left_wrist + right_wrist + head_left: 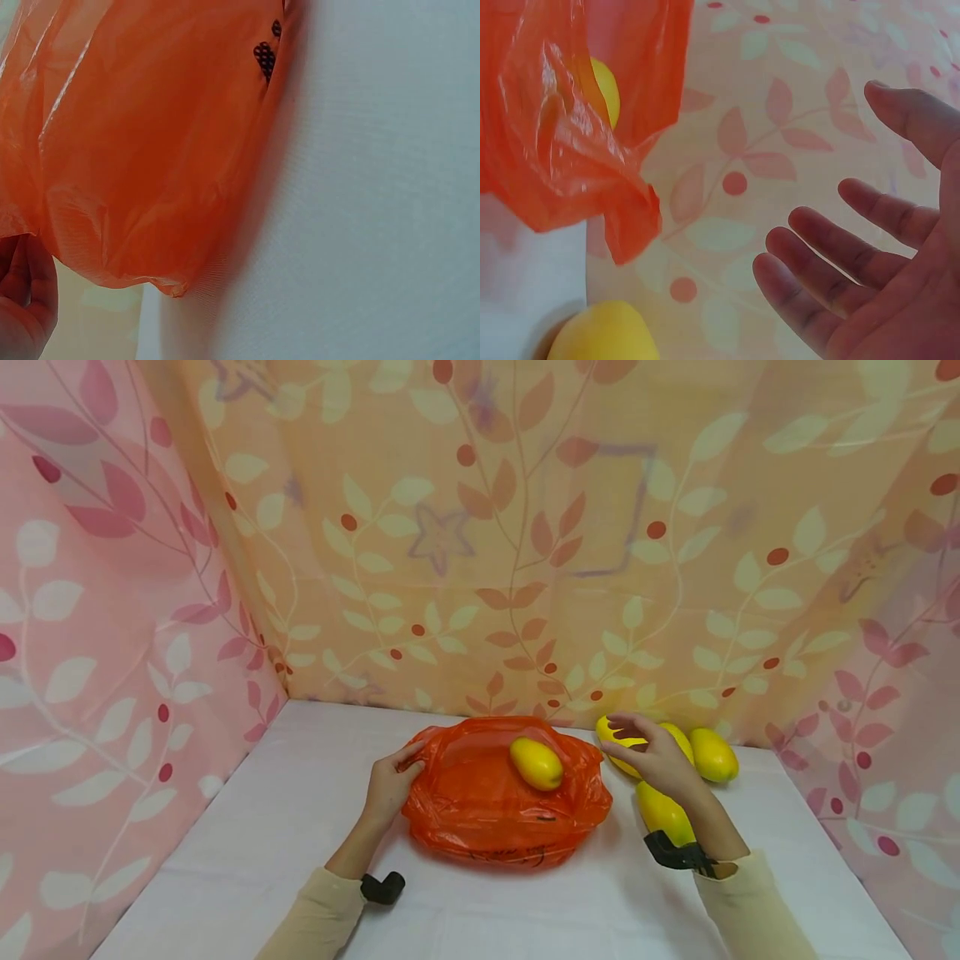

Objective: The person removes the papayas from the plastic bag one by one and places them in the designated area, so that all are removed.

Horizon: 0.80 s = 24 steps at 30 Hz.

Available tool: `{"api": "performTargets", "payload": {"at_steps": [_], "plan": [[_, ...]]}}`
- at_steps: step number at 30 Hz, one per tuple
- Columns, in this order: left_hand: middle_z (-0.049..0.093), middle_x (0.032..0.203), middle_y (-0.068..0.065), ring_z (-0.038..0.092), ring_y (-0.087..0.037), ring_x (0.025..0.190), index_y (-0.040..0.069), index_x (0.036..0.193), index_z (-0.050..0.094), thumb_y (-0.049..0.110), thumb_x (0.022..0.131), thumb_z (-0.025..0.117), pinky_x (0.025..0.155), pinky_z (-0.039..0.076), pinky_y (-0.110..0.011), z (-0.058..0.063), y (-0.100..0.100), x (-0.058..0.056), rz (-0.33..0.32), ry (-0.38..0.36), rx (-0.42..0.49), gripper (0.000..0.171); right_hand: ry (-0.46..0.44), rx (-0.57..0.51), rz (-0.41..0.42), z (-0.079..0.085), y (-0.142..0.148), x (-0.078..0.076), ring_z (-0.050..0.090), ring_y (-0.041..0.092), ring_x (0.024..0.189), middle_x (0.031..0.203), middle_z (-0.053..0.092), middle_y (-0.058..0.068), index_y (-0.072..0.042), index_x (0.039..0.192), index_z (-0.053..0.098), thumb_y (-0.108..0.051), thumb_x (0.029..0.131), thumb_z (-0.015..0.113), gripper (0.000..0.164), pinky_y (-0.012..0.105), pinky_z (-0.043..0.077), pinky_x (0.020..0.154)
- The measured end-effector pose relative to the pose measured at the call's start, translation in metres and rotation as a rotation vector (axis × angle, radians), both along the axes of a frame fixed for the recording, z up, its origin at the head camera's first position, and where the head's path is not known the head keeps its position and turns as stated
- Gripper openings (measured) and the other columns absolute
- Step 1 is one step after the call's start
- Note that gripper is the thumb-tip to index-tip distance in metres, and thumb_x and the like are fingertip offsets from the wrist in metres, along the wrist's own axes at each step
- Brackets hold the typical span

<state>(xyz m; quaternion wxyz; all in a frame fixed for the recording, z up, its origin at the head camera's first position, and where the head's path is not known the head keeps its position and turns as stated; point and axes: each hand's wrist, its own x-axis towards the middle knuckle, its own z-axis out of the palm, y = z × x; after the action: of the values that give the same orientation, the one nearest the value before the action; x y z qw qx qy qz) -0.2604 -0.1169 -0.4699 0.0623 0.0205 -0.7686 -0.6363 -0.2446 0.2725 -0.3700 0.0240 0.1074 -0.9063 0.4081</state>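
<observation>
An orange-red plastic bag (465,785) lies spread on the white table with its mouth up. One yellow mango (536,764) is in the bag's opening, toward the right. My left hand (388,787) pinches the bag's left edge between thumb and fingers; in the left wrist view the fingers (41,289) curl at the film. To the right of the bag, my right hand (663,760) is held over the other mangoes with its fingers spread. Nothing is in its palm, as the right wrist view shows.
Several more mangoes (714,756) sit grouped at the right rear of the table (285,827), one of them (662,814) nearer the front. Patterned cloth walls (517,527) close off the back and both sides. Each wrist wears a black camera mount (382,888).
</observation>
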Motion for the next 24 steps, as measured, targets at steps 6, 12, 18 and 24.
{"api": "performTargets", "payload": {"at_steps": [6, 12, 18, 24], "plan": [[0.059, 0.136, -0.016, 0.05, -0.029, 0.133, 0.003, 0.13, 0.062, 0.003, 0.093, 0.059, 0.106, 0.044, -0.041, 0.001, 0.001, 0.001, 0.005, -0.004, 0.013, 0.037, 0.01, 0.01, 0.05, -0.004, -0.015, -0.008, 0.054, 0.039, 0.12, 0.134, 0.056, 0.021, -0.005, 0.136, 0.05, -0.038, 0.091, 0.066, 0.059, 0.054, 0.049, 0.099], [0.059, 0.136, -0.018, 0.049, -0.03, 0.134, 0.002, 0.13, 0.062, 0.003, 0.093, 0.059, 0.107, 0.044, -0.042, 0.001, 0.0, 0.0, 0.004, 0.008, 0.011, 0.037, 0.029, 0.017, 0.079, -0.006, -0.032, -0.016, 0.054, 0.039, 0.118, 0.13, 0.058, 0.019, -0.006, 0.137, 0.051, -0.036, 0.089, 0.069, 0.059, 0.052, 0.051, 0.097], [0.057, 0.138, -0.018, 0.048, -0.031, 0.135, 0.003, 0.13, 0.062, 0.003, 0.093, 0.059, 0.108, 0.043, -0.044, 0.001, 0.0, 0.0, 0.005, -0.002, 0.003, 0.037, 0.011, 0.007, 0.101, -0.011, -0.045, -0.023, 0.055, 0.038, 0.117, 0.129, 0.06, 0.016, -0.008, 0.135, 0.052, -0.036, 0.087, 0.071, 0.059, 0.048, 0.053, 0.094], [0.056, 0.139, -0.018, 0.047, -0.031, 0.136, 0.004, 0.131, 0.062, 0.004, 0.093, 0.059, 0.109, 0.042, -0.043, 0.0, -0.001, 0.0, 0.011, -0.02, 0.006, 0.037, -0.019, -0.014, 0.141, -0.019, -0.056, -0.031, 0.055, 0.04, 0.118, 0.131, 0.059, 0.018, -0.008, 0.133, 0.054, -0.037, 0.087, 0.072, 0.058, 0.047, 0.055, 0.092]]}}
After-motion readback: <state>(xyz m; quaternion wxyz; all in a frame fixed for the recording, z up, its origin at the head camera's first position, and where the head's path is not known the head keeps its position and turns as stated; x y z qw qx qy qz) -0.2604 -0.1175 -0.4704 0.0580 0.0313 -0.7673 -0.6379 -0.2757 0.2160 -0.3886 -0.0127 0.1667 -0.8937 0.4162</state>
